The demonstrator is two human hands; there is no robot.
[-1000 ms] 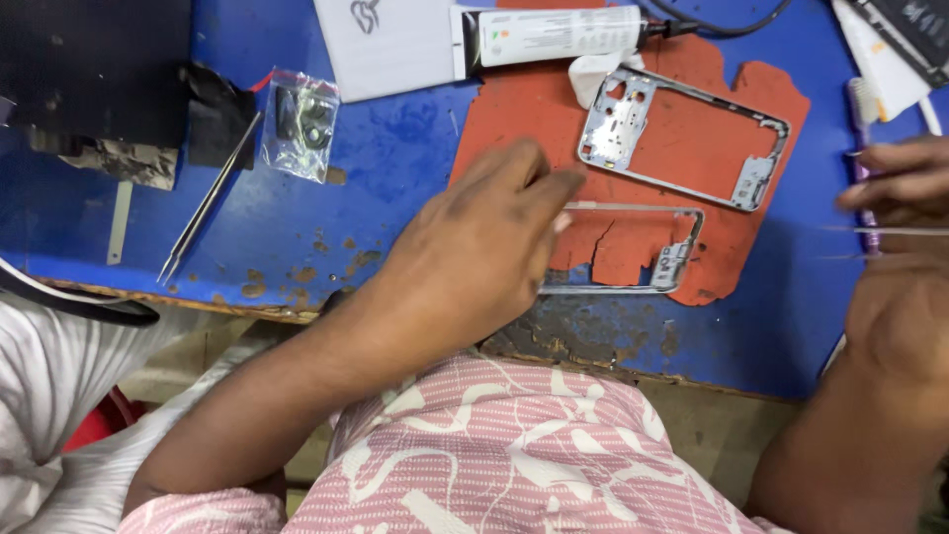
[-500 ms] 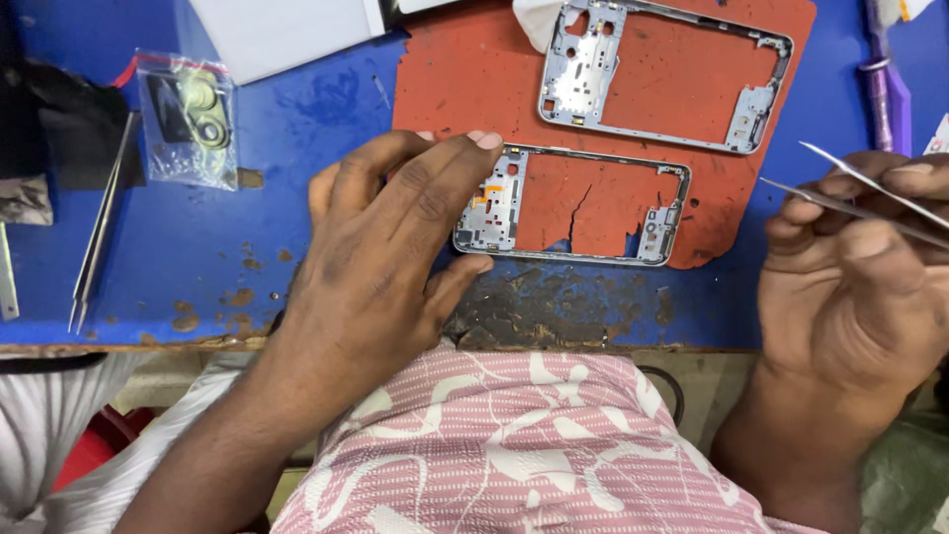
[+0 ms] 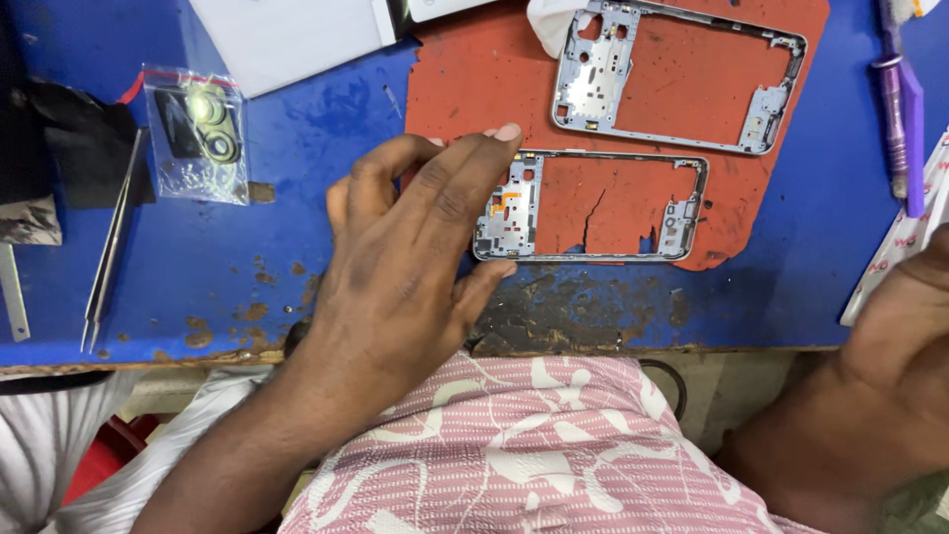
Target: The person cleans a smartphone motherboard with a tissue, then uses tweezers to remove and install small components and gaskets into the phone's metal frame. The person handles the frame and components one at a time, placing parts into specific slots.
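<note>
Head view: the left hand lies with its fingers spread and loosely curled at the left end of the nearer silver metal phone frame, thumb against the frame's lower left corner and fingertips over its upper left edge; it steadies the frame and does not lift it. That frame lies flat on a worn, cracked red rubber mat near the front edge of the scuffed blue worktable. A 2nd silver metal phone frame lies higher on the same mat, apart from the 1st. The right hand shows only as its back at the lower right edge; whether it is open or closed cannot be told.

Judging from this, the thin frame could bend or skid across the cracked mat if the thumb presses unevenly, and the small orange flex part near the fingertips might be snagged.

Packages: a small clear plastic bag with a red seal strip, holding dark ring-shaped parts, lies at the upper left of the table. Just left of it rest slim steel tweezers. A white flat box sits at the top edge, and a purple-handled tool lies at the far right.
</note>
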